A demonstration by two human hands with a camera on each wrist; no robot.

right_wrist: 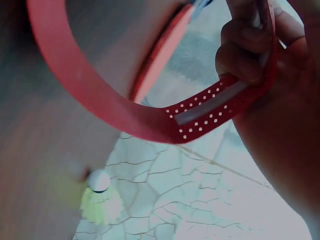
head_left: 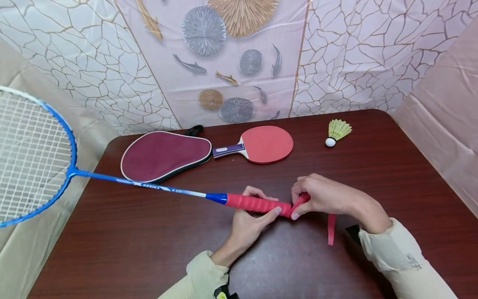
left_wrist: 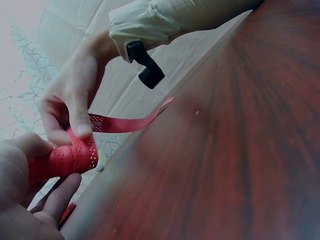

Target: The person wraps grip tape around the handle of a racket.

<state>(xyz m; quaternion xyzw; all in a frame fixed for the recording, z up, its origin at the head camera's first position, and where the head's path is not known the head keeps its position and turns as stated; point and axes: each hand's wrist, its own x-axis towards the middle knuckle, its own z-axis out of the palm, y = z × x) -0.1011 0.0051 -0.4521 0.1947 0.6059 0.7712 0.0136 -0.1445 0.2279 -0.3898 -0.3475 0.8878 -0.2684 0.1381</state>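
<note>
A blue and white badminton racket [head_left: 108, 177] slants across the head view, its handle wrapped in red grip tape [head_left: 257, 204]. My left hand [head_left: 248, 226] holds the wrapped handle, thumb along the near side and fingers behind it. At the handle's butt end my right hand [head_left: 321, 197] pinches the loose strip of grip tape [right_wrist: 100, 95], drawn taut against the handle. The strip's free tail [head_left: 331, 229] hangs below the right hand. Perforations and a pale centre line show on the strip in the right wrist view. Perforated wraps [left_wrist: 75, 155] circle the butt end.
A maroon paddle case [head_left: 166, 155] lies at the back left, behind the racket shaft. Beside it is a red table tennis paddle [head_left: 267, 144]. A yellow shuttlecock [head_left: 337, 132] lies at the back right of the dark wooden table [head_left: 291, 265]. Patterned cloth hangs behind.
</note>
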